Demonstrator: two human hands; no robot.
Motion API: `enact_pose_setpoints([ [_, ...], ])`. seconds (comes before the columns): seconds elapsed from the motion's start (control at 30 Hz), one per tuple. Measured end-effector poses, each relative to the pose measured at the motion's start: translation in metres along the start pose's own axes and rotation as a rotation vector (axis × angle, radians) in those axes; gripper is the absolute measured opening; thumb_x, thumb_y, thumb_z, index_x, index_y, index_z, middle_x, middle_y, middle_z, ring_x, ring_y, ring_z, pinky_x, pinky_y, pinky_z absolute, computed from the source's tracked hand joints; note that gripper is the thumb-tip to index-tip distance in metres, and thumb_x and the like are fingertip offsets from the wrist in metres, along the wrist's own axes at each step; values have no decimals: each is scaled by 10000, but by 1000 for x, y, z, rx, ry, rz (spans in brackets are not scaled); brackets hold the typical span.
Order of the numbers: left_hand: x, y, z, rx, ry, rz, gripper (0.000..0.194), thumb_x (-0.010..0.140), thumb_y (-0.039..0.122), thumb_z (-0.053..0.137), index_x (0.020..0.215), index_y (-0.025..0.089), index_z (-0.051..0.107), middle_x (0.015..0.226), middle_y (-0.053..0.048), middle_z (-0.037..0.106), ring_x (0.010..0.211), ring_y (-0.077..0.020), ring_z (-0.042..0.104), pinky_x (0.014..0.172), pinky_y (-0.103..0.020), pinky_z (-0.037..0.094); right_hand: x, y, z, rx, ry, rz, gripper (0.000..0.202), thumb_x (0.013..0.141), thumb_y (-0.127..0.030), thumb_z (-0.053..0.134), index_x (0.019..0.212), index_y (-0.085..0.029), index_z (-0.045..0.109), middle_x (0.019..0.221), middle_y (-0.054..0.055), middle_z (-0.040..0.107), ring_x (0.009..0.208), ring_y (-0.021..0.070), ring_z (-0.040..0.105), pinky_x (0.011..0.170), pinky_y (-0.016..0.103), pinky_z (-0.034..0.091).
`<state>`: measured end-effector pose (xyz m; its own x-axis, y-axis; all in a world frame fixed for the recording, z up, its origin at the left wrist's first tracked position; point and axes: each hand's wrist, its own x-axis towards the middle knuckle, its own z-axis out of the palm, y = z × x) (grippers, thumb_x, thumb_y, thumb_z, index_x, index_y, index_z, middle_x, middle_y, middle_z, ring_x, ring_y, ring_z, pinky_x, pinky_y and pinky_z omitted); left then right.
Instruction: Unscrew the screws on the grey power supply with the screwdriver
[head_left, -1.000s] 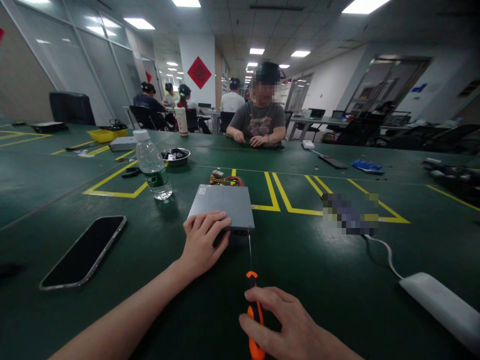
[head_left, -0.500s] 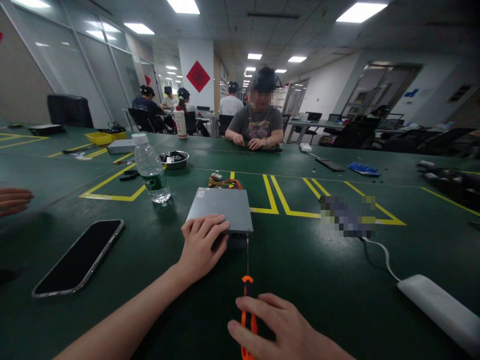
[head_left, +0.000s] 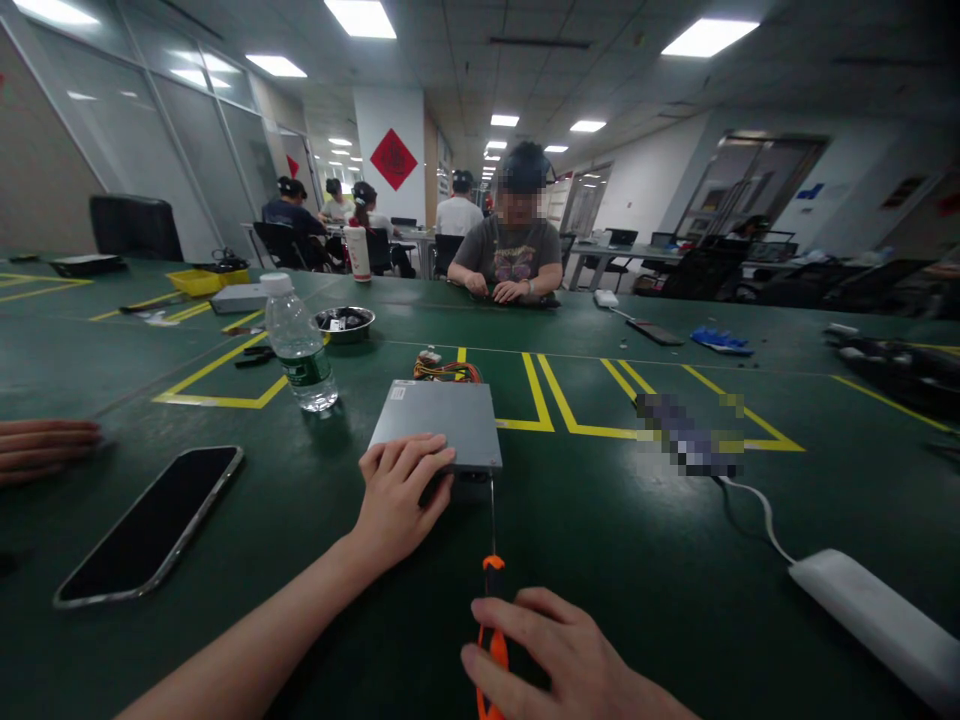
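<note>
A grey metal computer power supply (head_left: 442, 410) lies on the green table, its bundle of coloured cables (head_left: 448, 371) at the far side. My left hand (head_left: 409, 490) grips its near left corner, fingers over the top and thumb down at the front face. Below, my right hand (head_left: 551, 650) has its fingers around the orange and black handle of a screwdriver (head_left: 493, 570). The thin shaft points away from me, and its tip meets the front face of the power supply near the right corner. The exact spot under the tip is too small to make out.
Left of the power supply stand a water bottle (head_left: 300, 350) and a metal bowl (head_left: 345, 322) of small parts. A phone (head_left: 154, 525) lies nearer. Another person's hand (head_left: 45, 448) rests at the left edge. At right lies a white power strip (head_left: 877, 620). A person (head_left: 506, 245) sits opposite.
The screwdriver handle has turned a little in my right hand's fingers. My left hand stays on the power supply. Another person's hand at the left edge has come further into view.
</note>
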<state>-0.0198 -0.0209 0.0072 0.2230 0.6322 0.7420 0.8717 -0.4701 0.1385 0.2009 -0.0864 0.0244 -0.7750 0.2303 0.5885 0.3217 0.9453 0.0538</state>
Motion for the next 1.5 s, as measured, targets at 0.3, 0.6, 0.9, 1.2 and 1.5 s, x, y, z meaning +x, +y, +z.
enact_pose_setpoints([
  [0.3, 0, 1, 0, 13, 11, 10, 223, 818, 221, 543, 1032, 276, 570, 1095, -21, 646, 1028, -221, 545, 835, -411, 289, 1, 5, 11, 65, 146, -19, 345, 990, -147, 210, 853, -134, 526, 860, 86, 680, 729, 103, 641, 638, 220, 493],
  [0.6, -1, -1, 1, 14, 10, 14, 223, 823, 229, 540, 1039, 276, 569, 1102, -22, 643, 1035, -226, 546, 840, -416, 283, 7, 0, 6, 51, 103, -8, 305, 987, -214, 284, 915, -166, 577, 892, 54, 665, 711, 98, 609, 655, 217, 473],
  [0.9, 1, 2, -1, 28, 30, 25, 200, 826, 228, 539, 1020, 267, 571, 1075, -28, 655, 1012, -221, 556, 829, -408, 292, -1, 4, 16, 85, 2, -23, 305, 997, -275, 256, 1018, -166, 540, 961, 65, 647, 785, 118, 605, 662, 242, 474],
  [1.2, 1, 1, 0, 19, 27, 21, 217, 828, 230, 539, 1037, 269, 578, 1088, -28, 648, 1017, -218, 551, 829, -398, 294, -1, 4, 16, 123, 87, 6, 310, 997, -207, 230, 899, -161, 520, 958, 45, 659, 717, 96, 598, 665, 221, 463],
  [1.5, 0, -1, 2, 27, 50, 34, 217, 823, 235, 544, 1033, 269, 587, 1092, -21, 648, 1006, -219, 555, 833, -398, 293, -13, 2, 44, 27, -61, 95, 120, 911, -323, 487, 953, -223, 540, 810, -32, 646, 581, 73, 538, 557, 159, 423],
])
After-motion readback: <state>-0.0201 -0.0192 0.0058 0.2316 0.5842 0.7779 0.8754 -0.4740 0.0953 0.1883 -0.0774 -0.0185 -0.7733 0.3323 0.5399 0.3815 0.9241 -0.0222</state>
